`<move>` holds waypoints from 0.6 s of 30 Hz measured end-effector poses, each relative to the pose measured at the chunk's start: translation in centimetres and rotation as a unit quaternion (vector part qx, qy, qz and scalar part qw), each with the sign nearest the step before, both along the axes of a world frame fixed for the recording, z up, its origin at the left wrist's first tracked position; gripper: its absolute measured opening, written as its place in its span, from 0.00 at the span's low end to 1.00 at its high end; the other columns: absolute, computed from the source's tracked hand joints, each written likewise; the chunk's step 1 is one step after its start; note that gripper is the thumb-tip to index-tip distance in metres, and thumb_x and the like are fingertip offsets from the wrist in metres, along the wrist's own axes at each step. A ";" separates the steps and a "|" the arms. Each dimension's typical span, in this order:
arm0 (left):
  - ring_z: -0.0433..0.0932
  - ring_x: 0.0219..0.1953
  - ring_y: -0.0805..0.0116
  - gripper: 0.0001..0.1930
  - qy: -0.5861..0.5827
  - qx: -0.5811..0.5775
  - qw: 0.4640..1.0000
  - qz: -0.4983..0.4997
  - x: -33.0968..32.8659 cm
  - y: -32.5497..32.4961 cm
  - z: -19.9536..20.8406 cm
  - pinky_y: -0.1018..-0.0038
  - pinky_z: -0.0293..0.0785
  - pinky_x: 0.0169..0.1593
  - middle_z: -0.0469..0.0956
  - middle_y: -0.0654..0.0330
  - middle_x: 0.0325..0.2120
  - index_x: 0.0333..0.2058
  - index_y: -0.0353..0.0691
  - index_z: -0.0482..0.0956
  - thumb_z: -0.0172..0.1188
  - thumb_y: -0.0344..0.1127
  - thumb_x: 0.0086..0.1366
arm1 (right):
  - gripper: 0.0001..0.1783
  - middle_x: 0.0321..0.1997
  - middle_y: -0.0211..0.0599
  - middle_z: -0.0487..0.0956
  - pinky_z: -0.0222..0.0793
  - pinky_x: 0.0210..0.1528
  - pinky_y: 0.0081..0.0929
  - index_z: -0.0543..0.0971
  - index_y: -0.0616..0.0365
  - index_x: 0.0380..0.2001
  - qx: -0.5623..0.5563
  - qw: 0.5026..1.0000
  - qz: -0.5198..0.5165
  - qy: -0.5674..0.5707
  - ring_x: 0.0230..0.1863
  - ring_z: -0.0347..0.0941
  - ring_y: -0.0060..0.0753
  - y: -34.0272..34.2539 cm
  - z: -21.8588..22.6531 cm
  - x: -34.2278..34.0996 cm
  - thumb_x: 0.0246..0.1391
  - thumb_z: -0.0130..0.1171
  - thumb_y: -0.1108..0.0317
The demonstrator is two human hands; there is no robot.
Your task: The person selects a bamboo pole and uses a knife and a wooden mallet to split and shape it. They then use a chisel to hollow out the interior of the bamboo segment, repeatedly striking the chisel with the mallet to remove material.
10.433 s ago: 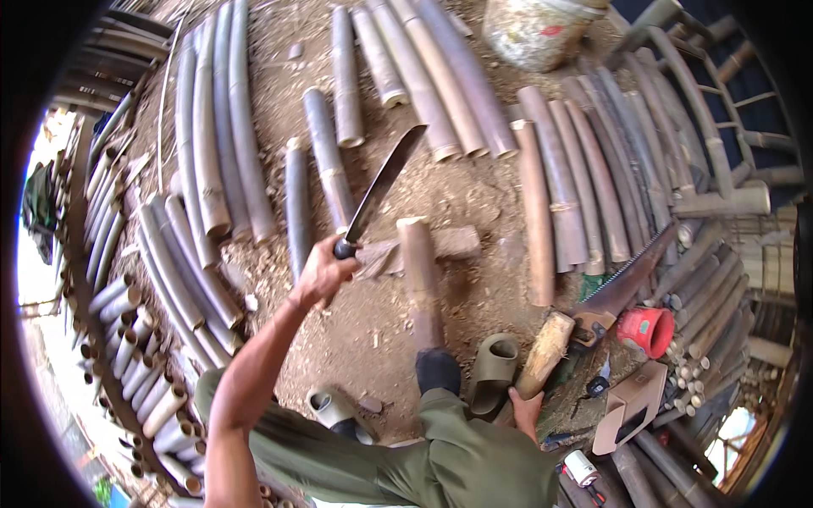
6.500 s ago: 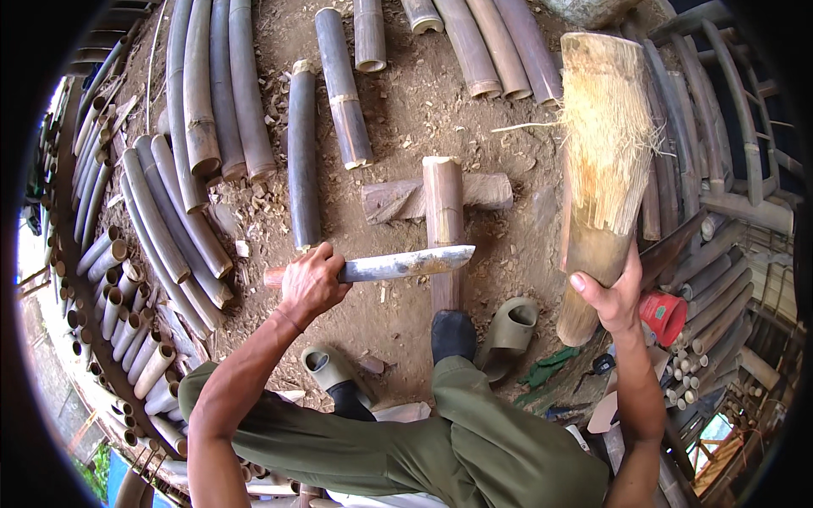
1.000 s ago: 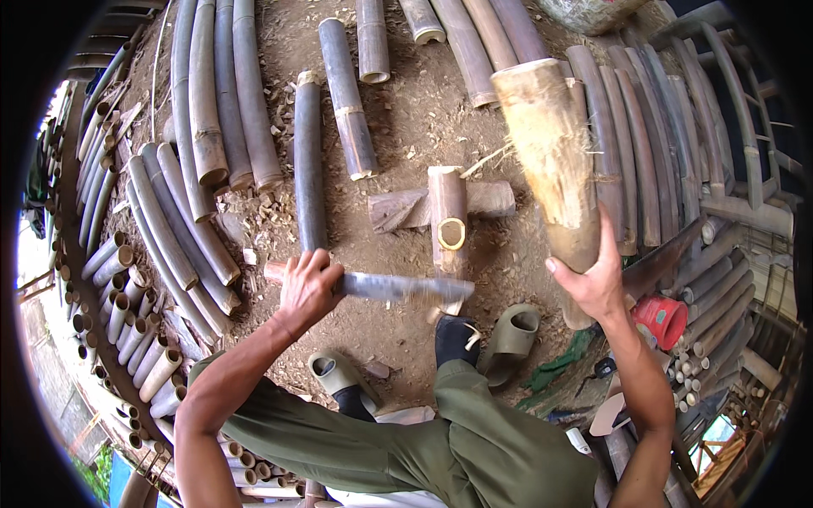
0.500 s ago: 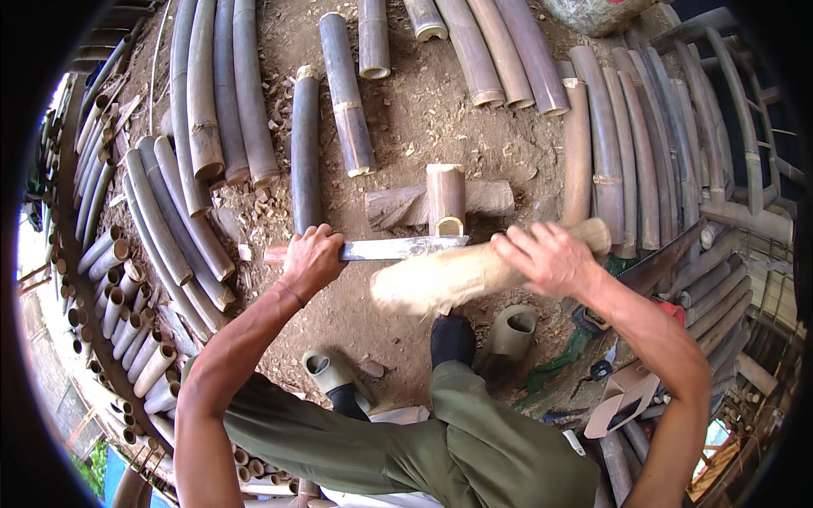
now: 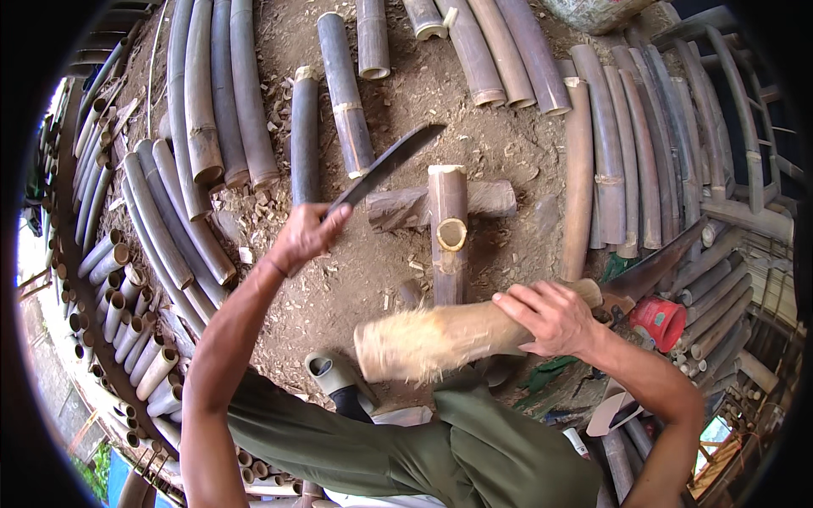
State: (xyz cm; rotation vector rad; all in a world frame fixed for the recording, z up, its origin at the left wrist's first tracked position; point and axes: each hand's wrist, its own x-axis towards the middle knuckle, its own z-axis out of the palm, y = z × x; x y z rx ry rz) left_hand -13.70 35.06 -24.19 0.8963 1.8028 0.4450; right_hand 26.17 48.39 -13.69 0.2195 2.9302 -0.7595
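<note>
My left hand (image 5: pixel 306 237) is closed round the handle of a machete (image 5: pixel 391 161), whose dark blade slants up and away to the right, clear of the bamboo. In my right hand (image 5: pixel 549 317) is a thick wooden mallet (image 5: pixel 445 339); its pale, battered head points left above my knees, frayed and slightly blurred. Between the hands a bamboo tube (image 5: pixel 449 199) with a round hole in its upper side lies lengthwise, propped across a short wooden log (image 5: pixel 493 200). The mallet hides the tube's near end.
Bamboo poles (image 5: pixel 246 93) lie in rows at the far left, and more poles (image 5: pixel 605 161) line the right. A saw (image 5: pixel 656 267) and a red container (image 5: pixel 659 322) sit beside my right arm. Wood chips litter the soil. An olive slipper (image 5: pixel 326 366) is near my foot.
The machete has lifted off the bamboo tube and swung up and away, its tip rising. The mallet has come down toward me. The hole in the tube now shows.
</note>
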 end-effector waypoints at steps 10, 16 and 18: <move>0.76 0.17 0.53 0.38 0.191 -0.008 0.921 -0.341 -0.9 3.4 0.2 0.58 0.75 0.28 0.75 0.49 0.13 0.32 0.43 0.87 0.45 0.74 0.62 | 0.56 0.61 0.61 0.69 0.69 0.61 0.41 0.56 0.62 0.68 -0.174 0.910 -0.373 0.043 0.61 0.71 0.53 0.5 0.6 -0.8 0.36 0.76 0.64; 0.74 0.15 0.64 0.30 0.209 -0.020 0.903 -0.374 -1.5 2.1 -0.8 0.62 0.73 0.23 0.78 0.57 0.14 0.38 0.46 0.87 0.50 0.66 0.66 | 0.56 0.59 0.58 0.71 0.76 0.52 0.45 0.57 0.60 0.68 -0.098 0.940 -0.299 -0.135 0.51 0.77 0.55 1.1 -0.1 -2.0 0.36 0.76 0.63; 0.72 0.16 0.72 0.29 0.237 0.015 0.881 -0.409 -2.3 0.4 -1.3 0.68 0.69 0.18 0.71 0.62 0.13 0.32 0.48 0.83 0.46 0.67 0.67 | 0.54 0.60 0.59 0.70 0.70 0.59 0.42 0.57 0.63 0.67 -0.137 0.906 -0.401 0.009 0.58 0.72 0.54 -1.3 -0.9 -0.5 0.38 0.74 0.63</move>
